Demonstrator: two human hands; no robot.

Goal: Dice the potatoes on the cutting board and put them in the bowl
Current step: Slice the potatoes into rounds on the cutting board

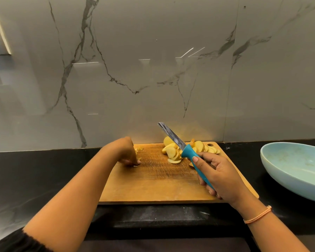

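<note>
Head view: the right hand (220, 176) is wrapped round the blue handle of the knife (186, 151). The blade is lifted off the board (153, 184) and angled up over the potato slices (174, 151), which are heaped at the board's far right. The left hand (129, 153) has bent fingers with their tips down on the board's far left, beside a few small bits (139, 148). I cannot tell whether it pinches one. The bowl (287, 186) sits on the dark surface (44, 170) to the right of the board, and no potato shows in it.

The slices look uncut into dice, so most of the work seems to remain. To do it well, I would stack a few slices flat and hold them with curled fingertips. Cut strips first, then cut across them, keeping the blade tip low. A tall stack of wet slices may slide.
</note>
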